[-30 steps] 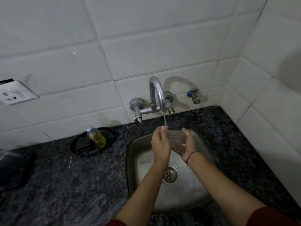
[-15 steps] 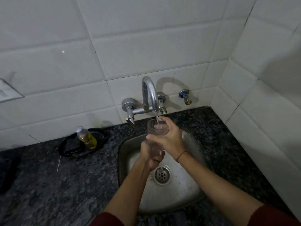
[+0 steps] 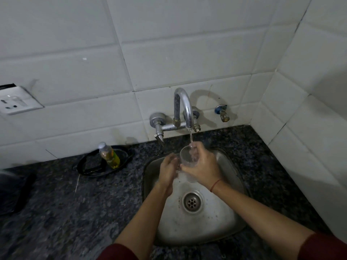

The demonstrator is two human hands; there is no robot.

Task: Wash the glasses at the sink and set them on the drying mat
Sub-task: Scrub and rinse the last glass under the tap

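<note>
The right hand point(image 3: 201, 167) is hiding the lower half of the glass point(image 3: 185, 156). The left edge is cutting off the wall socket point(image 3: 16, 102) and a dark object point(image 3: 13, 192), which is blurring beyond recognition. The bottom edge is cropping the left sleeve point(image 3: 116, 253) and the right sleeve point(image 3: 326, 246).

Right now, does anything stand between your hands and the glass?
Nothing visible does. The right hand grips the glass over the sink, the left hand touches its side, and water from the tap runs onto it. I cannot make out a drying mat in view.
</note>
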